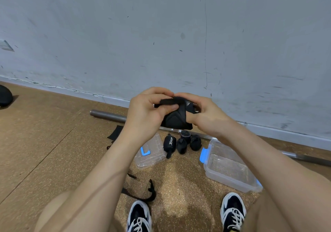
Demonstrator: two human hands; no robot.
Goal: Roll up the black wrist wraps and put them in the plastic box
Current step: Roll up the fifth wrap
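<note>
Your left hand (143, 114) and right hand (206, 114) each pinch one black wrist wrap (177, 119), a padded, partly rolled bundle; both hands cover its ends, leaving its length unclear.

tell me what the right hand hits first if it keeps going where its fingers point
The right hand points left across the black wrist wrap it grips, so it would likely meet the left hand first; their fingertips look nearly touching, though depth is unclear.
</note>
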